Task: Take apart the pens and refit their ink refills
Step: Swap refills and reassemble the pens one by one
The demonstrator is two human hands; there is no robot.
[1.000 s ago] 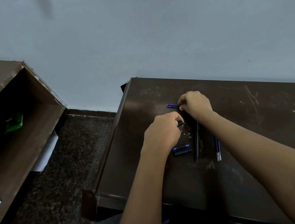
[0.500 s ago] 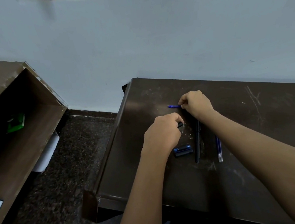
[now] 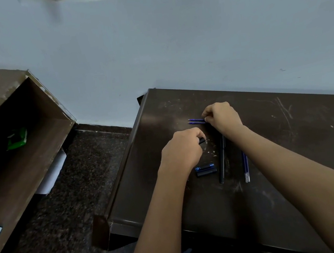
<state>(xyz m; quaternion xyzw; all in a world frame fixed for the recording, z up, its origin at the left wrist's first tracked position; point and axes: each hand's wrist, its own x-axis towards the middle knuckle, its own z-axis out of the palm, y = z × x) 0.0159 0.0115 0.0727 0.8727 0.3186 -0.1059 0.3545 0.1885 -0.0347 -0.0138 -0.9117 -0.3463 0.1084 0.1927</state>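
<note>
On the dark brown table [image 3: 286, 125], my right hand [image 3: 222, 118] pinches two thin blue ink refills [image 3: 196, 121], whose tips point left. My left hand [image 3: 182, 147] is closed around a short black pen part [image 3: 201, 141]; only its end shows past my fingers. Between my forearms lie two pen caps, one blue [image 3: 204, 167] and one black [image 3: 206, 172], a long black pen barrel [image 3: 222, 159] and two more blue refills [image 3: 245, 166] side by side.
The table's left edge [image 3: 125, 172] drops to a dark speckled floor [image 3: 66, 200]. A brown open-sided cabinet [image 3: 18, 143] stands at the left with a green packet [image 3: 16, 139] inside. A pale wall [image 3: 173, 42] backs the table.
My right hand has drawn the refills slightly to the right, and both tips now show apart. My left hand has stayed closed on the pen part.
</note>
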